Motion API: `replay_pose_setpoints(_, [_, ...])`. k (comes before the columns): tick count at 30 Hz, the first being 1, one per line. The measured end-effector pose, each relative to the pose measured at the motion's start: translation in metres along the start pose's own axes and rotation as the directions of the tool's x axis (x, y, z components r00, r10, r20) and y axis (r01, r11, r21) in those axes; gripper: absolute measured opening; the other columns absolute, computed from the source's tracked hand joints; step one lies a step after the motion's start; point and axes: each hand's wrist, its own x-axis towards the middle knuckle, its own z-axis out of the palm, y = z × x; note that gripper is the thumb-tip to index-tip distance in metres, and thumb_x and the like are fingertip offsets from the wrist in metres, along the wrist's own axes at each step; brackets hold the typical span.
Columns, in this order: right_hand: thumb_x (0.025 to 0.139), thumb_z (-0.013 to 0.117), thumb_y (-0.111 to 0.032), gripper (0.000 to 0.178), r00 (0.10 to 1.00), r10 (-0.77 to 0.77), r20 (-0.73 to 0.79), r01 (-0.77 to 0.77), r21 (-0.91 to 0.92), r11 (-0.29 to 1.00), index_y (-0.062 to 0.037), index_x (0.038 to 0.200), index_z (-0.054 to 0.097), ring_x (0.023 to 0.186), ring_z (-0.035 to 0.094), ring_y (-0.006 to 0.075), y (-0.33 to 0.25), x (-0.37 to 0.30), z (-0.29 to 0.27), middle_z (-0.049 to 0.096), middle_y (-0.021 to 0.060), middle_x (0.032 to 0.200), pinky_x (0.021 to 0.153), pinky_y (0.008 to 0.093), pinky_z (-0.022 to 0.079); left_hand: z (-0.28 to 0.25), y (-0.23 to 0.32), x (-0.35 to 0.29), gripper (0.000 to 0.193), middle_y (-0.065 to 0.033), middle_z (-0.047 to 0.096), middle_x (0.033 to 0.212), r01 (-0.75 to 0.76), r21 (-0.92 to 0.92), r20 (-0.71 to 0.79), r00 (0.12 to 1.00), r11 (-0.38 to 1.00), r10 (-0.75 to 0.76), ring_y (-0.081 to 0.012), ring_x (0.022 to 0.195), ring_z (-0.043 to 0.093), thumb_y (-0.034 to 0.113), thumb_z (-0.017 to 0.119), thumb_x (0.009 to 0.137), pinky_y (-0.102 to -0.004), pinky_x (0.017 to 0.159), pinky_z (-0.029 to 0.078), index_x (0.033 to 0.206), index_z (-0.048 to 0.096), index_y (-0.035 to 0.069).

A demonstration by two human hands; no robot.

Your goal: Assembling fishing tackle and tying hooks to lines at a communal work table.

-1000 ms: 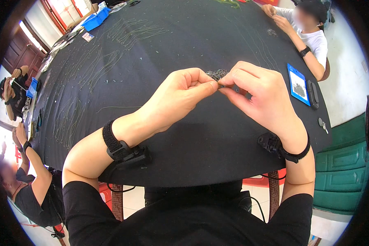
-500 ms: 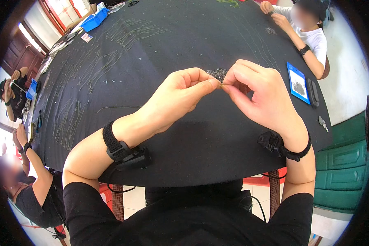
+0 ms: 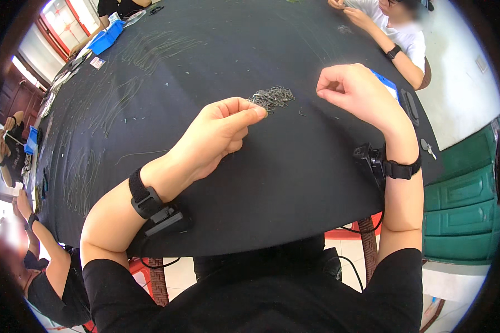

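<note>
My left hand [image 3: 214, 136] is closed in a pinch, thumb pressed on the index finger, at the near left edge of a pile of small dark metal hooks [image 3: 275, 98]. A thin greenish thread [image 3: 141, 155] runs over the cloth and passes behind my left forearm toward this hand; a tiny bit of it shows at the fingertips. My right hand [image 3: 364, 100] is raised to the right of the pile, apart from the left, its fingers curled together. Whatever may be between them is too small to see. One loose hook [image 3: 302, 113] lies between the pile and my right hand.
Black cloth covers the round table [image 3: 250, 183]. Bundles of thin threads [image 3: 161, 50] lie to the left. A blue tray [image 3: 105, 38] stands far left. Beyond my right hand are a blue-edged packet [image 3: 384, 81], a black case [image 3: 410, 107] and keys [image 3: 428, 147]. Several people sit around the table.
My hands have parted: the right has drawn away from the left's fingertips, and the left has stayed pinched. The hook pile is now more fully in sight. The whole view has shifted slightly.
</note>
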Motion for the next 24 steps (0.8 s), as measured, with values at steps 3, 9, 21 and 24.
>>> replay_pose_setpoints(3, [0.079,0.068,-0.006,0.009,0.998,-0.004,0.062,0.002,0.024,1.0,0.0003,0.084,0.065,0.064,0.063,0.016,0.001,0.004,0.011,0.064,0.0099,0.07,0.062,0.0288,0.05,-0.002,-0.003,0.003,0.01,0.0105,0.036,0.067,0.019,-0.052,-0.019,1.0,0.998,-0.02,0.0006,0.051,0.026,0.018,0.059,0.096,-0.0177,0.045,0.021,0.097,0.057,0.008])
replay_pose_setpoints(9, [0.076,0.068,-0.014,0.009,0.987,-0.004,0.164,0.022,-0.106,0.994,-0.006,0.081,0.068,0.074,0.065,0.0326,-0.009,0.004,0.026,0.066,0.0156,0.076,0.068,0.0405,0.051,-0.004,-0.004,0.003,0.01,0.0103,0.037,0.068,0.003,-0.124,-0.038,0.999,0.992,-0.007,0.0,0.052,0.027,0.018,0.059,0.096,-0.0177,0.045,0.022,0.098,0.056,0.008])
replay_pose_setpoints(21, [0.085,0.063,-0.014,0.014,0.993,-0.019,0.117,-0.024,0.356,0.934,-0.0007,0.088,0.06,0.07,0.064,0.0266,-0.041,0.006,0.027,0.064,0.0138,0.077,0.066,0.0354,0.05,0.005,-0.005,0.0,0.01,0.0099,0.041,0.069,-0.161,-0.13,-0.064,0.986,0.978,0.154,-0.0002,0.053,0.029,0.02,0.061,0.095,-0.018,0.046,0.024,0.097,0.057,0.011])
replay_pose_setpoints(24, [0.089,0.062,-0.014,0.015,0.985,0.016,0.174,-0.099,0.479,0.872,0.0009,0.09,0.06,0.07,0.062,0.0163,-0.052,0.005,0.024,0.064,0.0098,0.075,0.064,0.0303,0.05,0.007,-0.004,-0.003,0.011,0.0091,0.049,0.075,-0.169,-0.031,-0.057,0.984,0.985,0.168,0.0008,0.053,0.033,0.021,0.062,0.095,-0.0172,0.047,0.025,0.097,0.058,0.011])
